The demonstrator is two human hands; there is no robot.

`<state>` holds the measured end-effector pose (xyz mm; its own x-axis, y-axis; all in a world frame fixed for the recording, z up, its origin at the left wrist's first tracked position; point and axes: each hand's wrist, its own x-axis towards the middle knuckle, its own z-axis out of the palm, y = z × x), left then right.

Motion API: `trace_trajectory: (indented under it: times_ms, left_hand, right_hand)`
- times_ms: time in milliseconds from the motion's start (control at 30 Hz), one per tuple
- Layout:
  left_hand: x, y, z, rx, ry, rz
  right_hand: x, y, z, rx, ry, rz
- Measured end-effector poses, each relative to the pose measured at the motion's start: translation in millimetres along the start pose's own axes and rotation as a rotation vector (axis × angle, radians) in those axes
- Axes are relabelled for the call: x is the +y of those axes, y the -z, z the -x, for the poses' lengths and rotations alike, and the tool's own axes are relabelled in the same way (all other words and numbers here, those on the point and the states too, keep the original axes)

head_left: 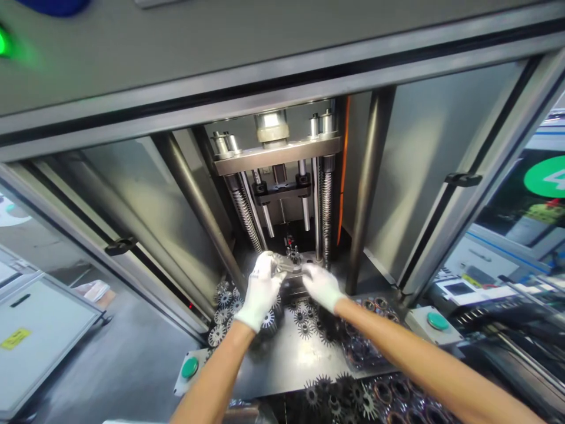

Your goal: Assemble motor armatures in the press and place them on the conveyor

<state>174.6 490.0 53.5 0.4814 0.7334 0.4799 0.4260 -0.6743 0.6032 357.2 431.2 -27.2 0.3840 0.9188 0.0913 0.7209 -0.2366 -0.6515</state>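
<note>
My left hand (pixel 261 288), in a white glove, is closed around a slotted metal core (pixel 279 262) beside the press fixture. On the right of that fixture (pixel 295 257), my gloved right hand (pixel 323 287) reaches in; its fingertips are blurred, so whether they hold anything is unclear. The fixture bears a small toothed part with upright pins, partly hidden by the hands. Above it hang the press's crossbar (pixel 282 154) and its lower plate (pixel 283 192) with rods, apart from both hands.
Stacked toothed cores (pixel 224 313) stand at left, and loose ones (pixel 305 323) lie on the metal table (pixel 293 368). A tray of copper-wound rings (pixel 359 347) is at right. Green buttons (pixel 189 368) flank the table. Thick columns (pixel 372 188) and a frame enclose the press.
</note>
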Motion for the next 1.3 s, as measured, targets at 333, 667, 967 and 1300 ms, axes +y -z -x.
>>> trace_trajectory:
  times_ms: [333, 667, 967, 1300]
  left_hand:
    - [13, -40.0, -105, -0.362, -0.177, -0.402]
    - [-3, -97.7, -84, -0.446, 0.116, -0.561]
    - [16, -23.3, -5, -0.460, 0.175, -0.607]
    - [-37, 39.1, 263, -0.797, 0.557, -0.663]
  right_hand:
    - [84, -70, 105, -0.308, 0.529, 0.789]
    - [53, -25, 103, -0.496, 0.627, 0.785]
    - [64, -7, 111, -0.559, 0.622, 0.278]
    - [48, 9, 101, -0.679, 0.318, -0.403]
